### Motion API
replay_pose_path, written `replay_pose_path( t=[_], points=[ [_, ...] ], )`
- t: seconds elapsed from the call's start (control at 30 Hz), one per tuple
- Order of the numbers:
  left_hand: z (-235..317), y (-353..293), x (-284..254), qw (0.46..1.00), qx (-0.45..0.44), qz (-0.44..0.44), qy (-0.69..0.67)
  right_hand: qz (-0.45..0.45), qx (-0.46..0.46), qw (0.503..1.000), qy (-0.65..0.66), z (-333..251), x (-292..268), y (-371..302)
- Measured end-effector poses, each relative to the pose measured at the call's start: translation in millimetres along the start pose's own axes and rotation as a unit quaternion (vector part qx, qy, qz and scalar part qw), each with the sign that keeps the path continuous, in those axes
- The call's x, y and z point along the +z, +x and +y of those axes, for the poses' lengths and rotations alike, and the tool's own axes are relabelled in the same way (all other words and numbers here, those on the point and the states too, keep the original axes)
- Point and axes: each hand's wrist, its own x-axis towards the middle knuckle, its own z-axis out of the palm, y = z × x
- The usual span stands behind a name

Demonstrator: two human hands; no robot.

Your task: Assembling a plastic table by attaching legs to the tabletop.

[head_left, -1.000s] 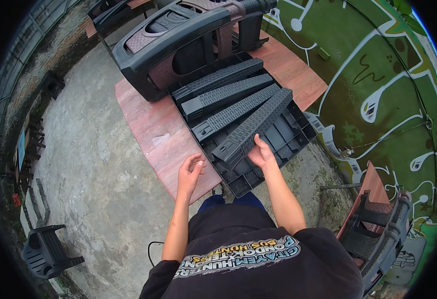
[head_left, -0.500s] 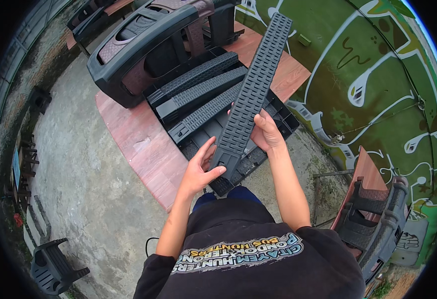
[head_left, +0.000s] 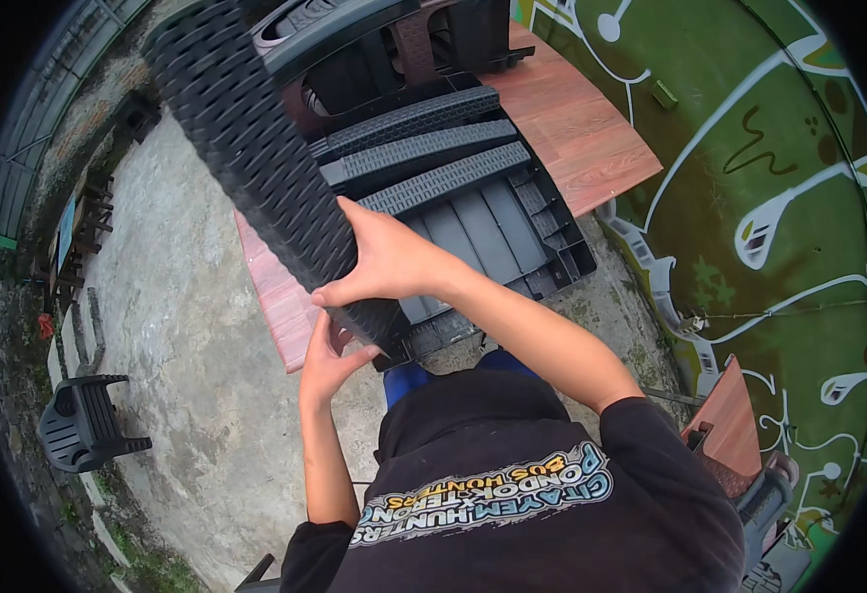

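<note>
A long, dark grey plastic piece with a woven rattan pattern [head_left: 256, 148] is raised, tilted with its upper end toward the far left. My right hand [head_left: 384, 259] reaches across and grips its lower part, thumb on the near edge. Below that, my left hand [head_left: 330, 368] is around the bottom end, thumb apart from the fingers; the piece hides some fingertips. Behind it, a shallow black plastic tray-like part [head_left: 488, 232] with ribs and a raised rim lies on the table. Several similar woven-pattern pieces [head_left: 433, 148] rest in its far side.
The wood-look table [head_left: 582, 128] runs beneath the tray. Large dark and brown plastic furniture [head_left: 374, 54] stands at its far side. A black plastic chair [head_left: 83, 423] is on the concrete floor at left. A painted green wall [head_left: 750, 198] rises at right, with another wood-look surface [head_left: 725, 420] nearby.
The long piece has swung from leaning right to leaning left and come closer to my view. My right hand moved left with it; my left hand shifted slightly left and down.
</note>
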Motion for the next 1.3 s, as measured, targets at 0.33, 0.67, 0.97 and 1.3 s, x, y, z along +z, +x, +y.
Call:
replay_pose_path(
  t=[0.33, 0.67, 0.97, 1.3],
  points=[
    [-44.1, -69.8, 35.3, 0.951, -0.071, 0.268, 0.138, -0.316, -0.053, 0.947, 0.01, 43.7, 47.8, -9.5],
    [-53.2, -63.9, 48.8, 0.927, -0.115, 0.304, 0.186, -0.348, -0.075, 0.934, 0.008, 52.2, 35.3, -9.3],
    [-81.5, -63.8, 40.5, 0.924, -0.029, 0.313, 0.217, -0.353, -0.072, 0.933, 0.009, 52.5, 23.2, -15.1],
    [-108.3, -77.5, 26.4, 0.877, -0.022, 0.337, 0.343, -0.332, -0.109, 0.936, 0.027, 57.9, 18.2, -32.2]
  ],
)
